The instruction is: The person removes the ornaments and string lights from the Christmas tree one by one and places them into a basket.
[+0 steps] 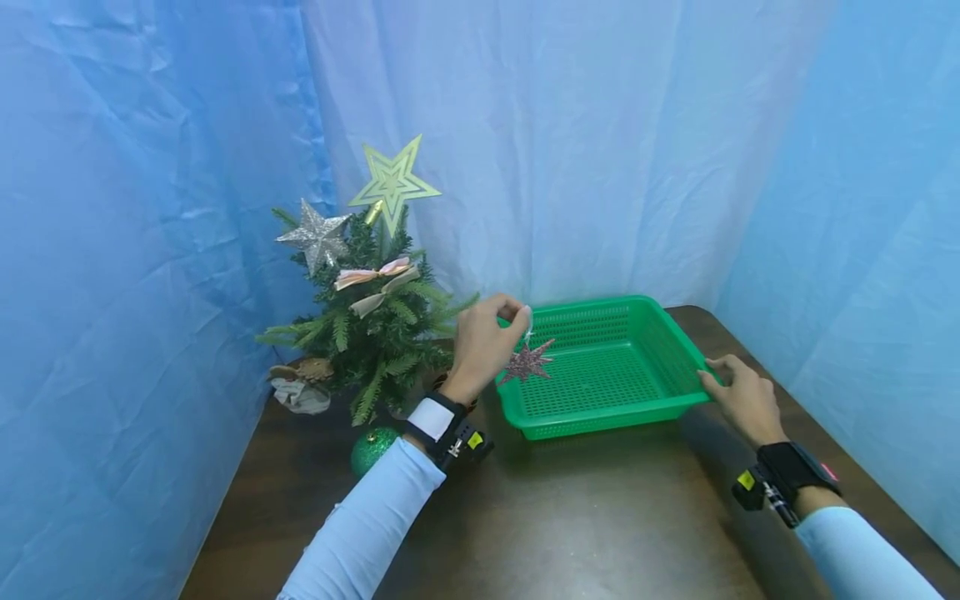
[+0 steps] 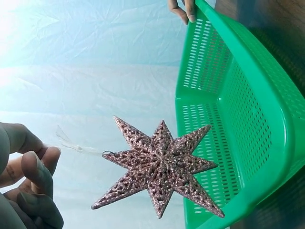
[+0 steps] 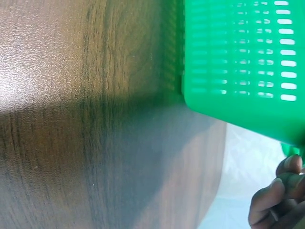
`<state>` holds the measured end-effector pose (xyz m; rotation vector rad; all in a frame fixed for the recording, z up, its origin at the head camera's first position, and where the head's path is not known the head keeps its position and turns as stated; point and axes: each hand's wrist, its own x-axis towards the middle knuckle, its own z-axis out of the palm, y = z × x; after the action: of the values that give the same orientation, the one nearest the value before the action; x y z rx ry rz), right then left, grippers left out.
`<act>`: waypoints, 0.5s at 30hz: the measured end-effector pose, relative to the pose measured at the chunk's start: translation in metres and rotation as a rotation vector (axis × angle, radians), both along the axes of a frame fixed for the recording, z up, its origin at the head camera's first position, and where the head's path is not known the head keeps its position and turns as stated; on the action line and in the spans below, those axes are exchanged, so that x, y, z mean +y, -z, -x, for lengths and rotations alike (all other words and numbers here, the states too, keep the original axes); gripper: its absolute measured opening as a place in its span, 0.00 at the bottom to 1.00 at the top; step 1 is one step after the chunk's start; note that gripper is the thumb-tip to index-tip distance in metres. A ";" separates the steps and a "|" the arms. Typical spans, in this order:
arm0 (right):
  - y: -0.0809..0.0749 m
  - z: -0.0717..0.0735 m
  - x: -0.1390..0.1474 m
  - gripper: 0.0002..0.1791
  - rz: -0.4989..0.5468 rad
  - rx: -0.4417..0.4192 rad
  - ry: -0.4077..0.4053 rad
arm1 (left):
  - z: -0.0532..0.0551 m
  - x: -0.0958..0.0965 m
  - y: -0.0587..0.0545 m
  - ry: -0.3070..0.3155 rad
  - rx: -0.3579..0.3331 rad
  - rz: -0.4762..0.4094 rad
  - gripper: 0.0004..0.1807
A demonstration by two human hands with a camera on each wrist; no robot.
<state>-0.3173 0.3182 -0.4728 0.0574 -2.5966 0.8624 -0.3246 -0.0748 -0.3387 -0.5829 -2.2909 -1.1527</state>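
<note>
My left hand (image 1: 483, 340) pinches the clear string (image 2: 78, 148) of a pinkish glittery star ornament (image 2: 159, 167) between thumb and fingers. The star has several points and dangles at the left end of a green plastic basket (image 1: 600, 417), overlapping it in the head view. At the basket's right end, my right hand (image 1: 746, 400) grips the rim with thumb and fingers. No other things lie inside the basket. In the right wrist view only the edge of the right hand (image 3: 281, 195) shows, by the slotted basket wall (image 3: 214, 62).
Left of the basket stands a small Christmas tree (image 1: 401, 362) with a gold star (image 1: 392, 185) on top, a silver star (image 1: 317, 237) and bows (image 1: 372, 274). A green glitter ball (image 1: 372, 451) lies on the dark wooden table (image 1: 592, 517). Blue curtains (image 1: 585, 150) enclose the area.
</note>
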 end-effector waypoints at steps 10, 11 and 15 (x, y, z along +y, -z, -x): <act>-0.003 0.001 -0.001 0.25 0.005 -0.008 0.010 | 0.007 0.007 0.005 0.021 0.004 0.019 0.08; -0.002 0.001 -0.001 0.25 0.012 -0.006 0.005 | 0.008 0.007 0.006 0.020 0.002 0.020 0.08; 0.002 0.000 0.000 0.25 0.035 0.018 -0.013 | 0.010 0.009 0.010 0.012 -0.007 0.026 0.08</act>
<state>-0.3175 0.3182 -0.4748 0.0725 -2.5663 0.9070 -0.3351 -0.0660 -0.3483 -0.6040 -2.3145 -1.1332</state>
